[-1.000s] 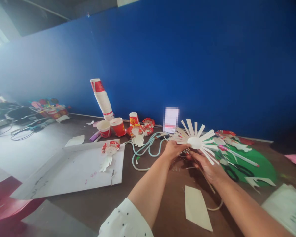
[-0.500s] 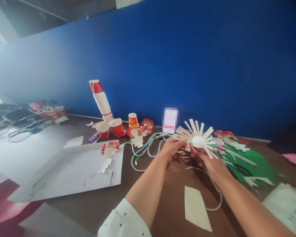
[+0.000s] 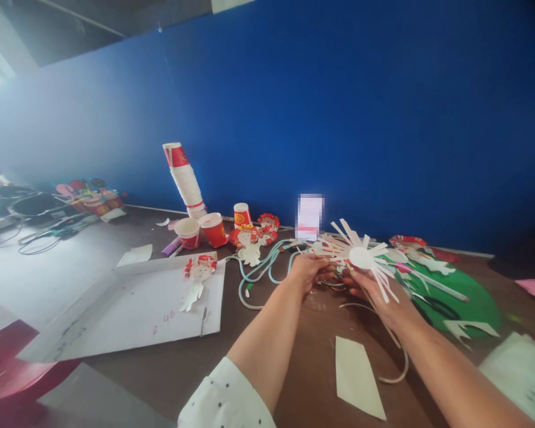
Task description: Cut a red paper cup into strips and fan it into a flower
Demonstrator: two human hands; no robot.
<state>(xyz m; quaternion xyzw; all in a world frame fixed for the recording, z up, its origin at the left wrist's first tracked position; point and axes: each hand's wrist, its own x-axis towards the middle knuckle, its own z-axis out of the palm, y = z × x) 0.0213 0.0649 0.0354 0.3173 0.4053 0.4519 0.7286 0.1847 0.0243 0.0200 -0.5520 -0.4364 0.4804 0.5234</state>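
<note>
A paper cup cut into strips [image 3: 361, 258] is held up over the table, its white strips fanned out around the round base. My right hand [image 3: 381, 294] is closed on it from below and the right side, fingertips partly hidden behind the strips. My left hand [image 3: 310, 270] is closed at its left side, the fingers pinching the strips there. Some red printing shows between the hands. Behind and right of them lie a green sheet [image 3: 475, 294] and a pink-and-white pen [image 3: 434, 282].
Left of my arms lies white cardboard [image 3: 129, 315] with a paper doll [image 3: 197, 279] on it. A leaning stack of cups [image 3: 187, 184] and several red cups stand by the blue partition [image 3: 339, 107]. A pale blue cable [image 3: 245, 288] coils nearby; a cream paper piece [image 3: 359, 377] lies in front.
The fanned cup has turned a little and sits slightly lower, with its strips at different angles. Both hands stay on it. The whole view has shifted slightly.
</note>
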